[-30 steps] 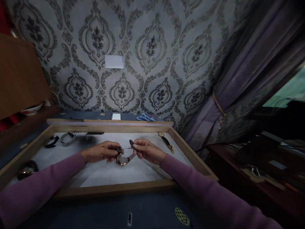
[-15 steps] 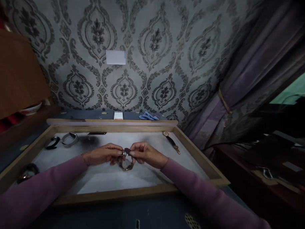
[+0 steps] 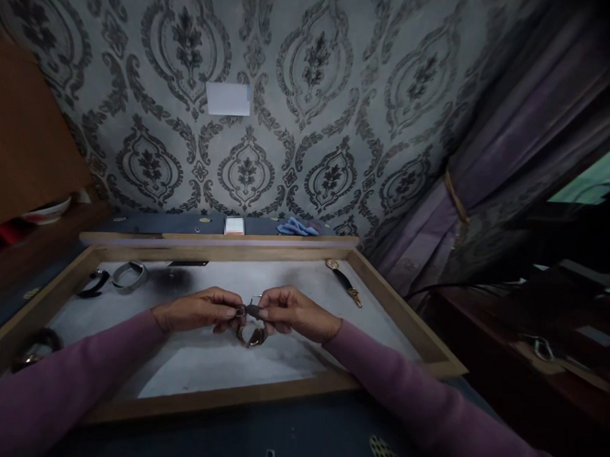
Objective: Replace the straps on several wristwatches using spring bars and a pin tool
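Note:
A wristwatch [image 3: 252, 335] hangs between my two hands, its round case lowest and facing down, over the white bottom of a wooden tray [image 3: 225, 395]. My left hand [image 3: 208, 310] pinches the buckle end of its strap between thumb and fingers. From the other side my right hand [image 3: 292, 311] grips the dark strap tip, close against the buckle. Whether the tip passes through the buckle is too small to tell. Fingers hide part of the strap on both sides.
Inside the tray lie a black-strapped watch [image 3: 94, 282], a grey-banded watch [image 3: 130, 277], a dark watch [image 3: 36, 348] near my left sleeve, a flat black strip [image 3: 188, 263] and a gold watch with black strap [image 3: 343, 282]. A blue cloth [image 3: 297, 226] and a small white box [image 3: 234, 225] sit behind.
The strap tip and buckle have come closer together between my fingers, and my left hand sits slightly farther left. The whole view has shifted a little.

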The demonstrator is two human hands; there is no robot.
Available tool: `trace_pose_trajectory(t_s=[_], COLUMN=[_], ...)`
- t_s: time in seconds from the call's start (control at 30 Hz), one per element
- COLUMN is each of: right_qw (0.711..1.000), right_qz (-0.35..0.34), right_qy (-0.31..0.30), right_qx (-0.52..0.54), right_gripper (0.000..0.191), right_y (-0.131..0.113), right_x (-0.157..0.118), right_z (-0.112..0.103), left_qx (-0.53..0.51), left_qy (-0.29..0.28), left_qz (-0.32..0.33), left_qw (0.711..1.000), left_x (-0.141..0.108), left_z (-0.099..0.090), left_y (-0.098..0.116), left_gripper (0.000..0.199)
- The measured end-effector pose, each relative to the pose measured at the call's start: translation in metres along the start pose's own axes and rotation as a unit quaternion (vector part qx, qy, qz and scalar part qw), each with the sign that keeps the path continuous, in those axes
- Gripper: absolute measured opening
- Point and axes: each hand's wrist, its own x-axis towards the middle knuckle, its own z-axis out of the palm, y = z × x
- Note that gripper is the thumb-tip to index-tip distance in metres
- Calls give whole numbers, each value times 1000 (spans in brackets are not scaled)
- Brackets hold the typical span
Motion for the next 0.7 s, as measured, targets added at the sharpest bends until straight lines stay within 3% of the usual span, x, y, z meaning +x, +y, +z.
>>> trace_pose_trajectory(t_s=[0.3, 0.57, 0.7], right_qw=[999, 999, 996], right_qz=[15, 16, 33], right_qy=[-34, -9, -52], right_qx=[10, 51, 72], right_gripper=[28, 29, 37], right_y=[-1, -1, 0], right_x=[1, 0, 1], right_z=[4, 6, 9], left_qx=[11, 40, 61], left_qy=[-9, -7, -30], left_qz=[11, 4, 0], left_qw=[1000, 999, 998], left_x=[1, -3, 2], left_z=[0, -4, -6], left_y=[0, -3, -9], left_gripper=[31, 36, 38])
